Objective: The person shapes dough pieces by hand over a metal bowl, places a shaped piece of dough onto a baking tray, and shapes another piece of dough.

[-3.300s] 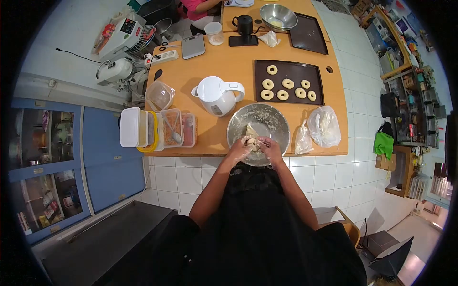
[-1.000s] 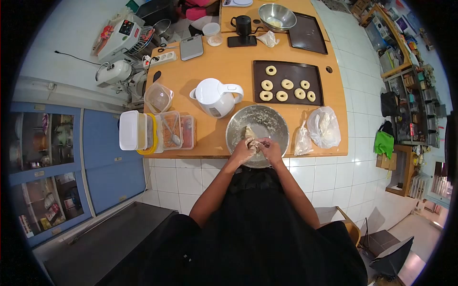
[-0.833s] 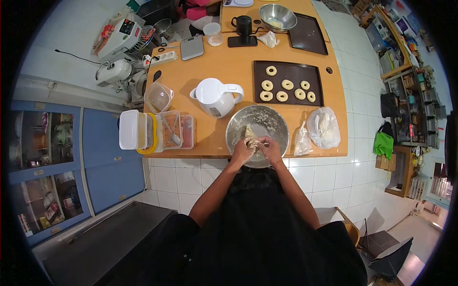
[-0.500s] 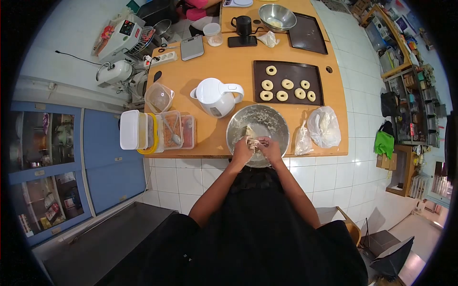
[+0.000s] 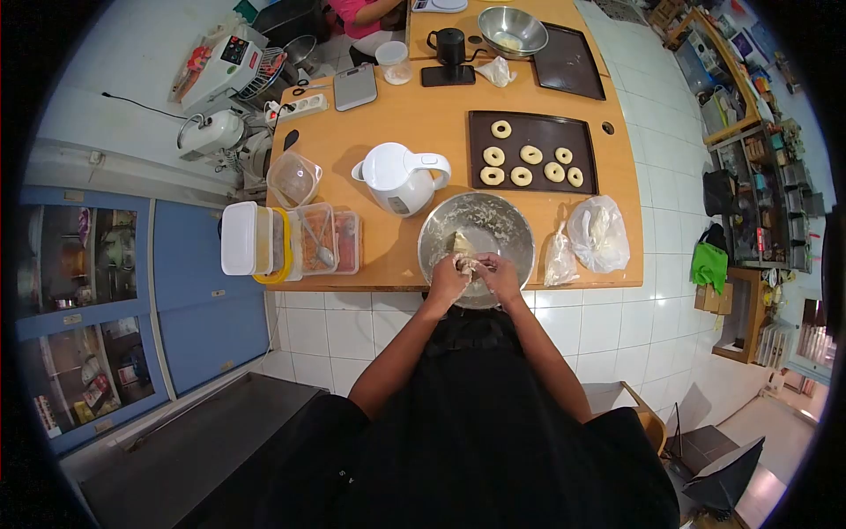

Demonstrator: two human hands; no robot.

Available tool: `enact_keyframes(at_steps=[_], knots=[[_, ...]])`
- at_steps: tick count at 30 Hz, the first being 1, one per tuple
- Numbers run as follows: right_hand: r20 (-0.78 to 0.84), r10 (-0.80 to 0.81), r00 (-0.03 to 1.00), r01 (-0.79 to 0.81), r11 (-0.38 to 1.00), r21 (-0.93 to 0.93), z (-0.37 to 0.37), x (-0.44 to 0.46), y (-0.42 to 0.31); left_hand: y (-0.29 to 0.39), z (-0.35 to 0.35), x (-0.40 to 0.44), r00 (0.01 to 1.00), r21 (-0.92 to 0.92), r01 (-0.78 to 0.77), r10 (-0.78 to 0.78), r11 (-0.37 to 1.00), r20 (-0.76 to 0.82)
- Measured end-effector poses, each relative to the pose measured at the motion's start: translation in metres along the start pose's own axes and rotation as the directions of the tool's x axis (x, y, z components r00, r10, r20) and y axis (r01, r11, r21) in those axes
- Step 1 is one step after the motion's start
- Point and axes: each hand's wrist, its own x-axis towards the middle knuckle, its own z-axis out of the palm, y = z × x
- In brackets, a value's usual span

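Note:
A large metal mixing bowl, its inner wall smeared with dough, stands at the table's near edge. Over its near side, my left hand is closed around a pale yellowish piece that sticks up past the fingers. Whether that piece is dough or a dough-coated scraper I cannot tell. Bits of dough cling to my left fingers. My right hand is closed too, its fingertips pinched together against the left fingers; what lies between them is hidden.
Beyond the bowl lies a dark baking tray with several dough rings. A white kettle stands to the left, near plastic containers. Plastic bags lie at right. Another person's pink sleeve shows at the far end.
My hands stay over the bowl with only small finger movements, and the pale piece has turned slightly. The other person's arm at the far end has shifted.

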Motion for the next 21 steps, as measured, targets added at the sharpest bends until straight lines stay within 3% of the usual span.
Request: enact_keyframes(at_steps=[5, 8, 11, 14, 17, 20, 21], knots=[[-0.033, -0.029, 0.999, 0.027, 0.996, -0.079, -0.003, -0.004, -0.010, -0.022, 0.016, 0.004, 0.989, -0.272, 0.145, -0.137, 0.951, 0.049], [-0.057, -0.027, 0.998, 0.026, 0.999, -0.030, -0.001, -0.009, -0.021, 0.008, -0.002, -0.001, 0.991, -0.157, 0.135, -0.131, 0.978, 0.039], [-0.078, -0.066, 0.995, 0.058, 0.994, -0.098, -0.002, -0.009, -0.022, 0.025, -0.005, -0.004, 0.990, -0.110, 0.113, -0.121, 0.988, -0.071], [-0.090, -0.048, 0.995, 0.045, 0.999, -0.030, 0.001, -0.004, -0.012, 0.022, -0.009, -0.002, 0.999, 0.074, 0.020, -0.018, 0.997, -0.029], [-0.072, -0.021, 0.997, 0.017, 0.998, -0.063, 0.000, 0.000, 0.004, 0.020, -0.012, -0.002, 0.991, -0.017, -0.005, 0.007, 1.000, 0.133], [-0.046, 0.037, 0.998, -0.040, 0.998, -0.055, -0.005, -0.003, -0.002, -0.001, 0.001, 0.004, 0.962, -0.287, 0.170, -0.095, 0.943, 0.256], [-0.045, 0.023, 0.999, -0.026, 0.997, -0.072, -0.006, -0.004, -0.005, 0.004, -0.001, 0.003, 0.964, -0.267, 0.172, -0.105, 0.948, 0.246]])
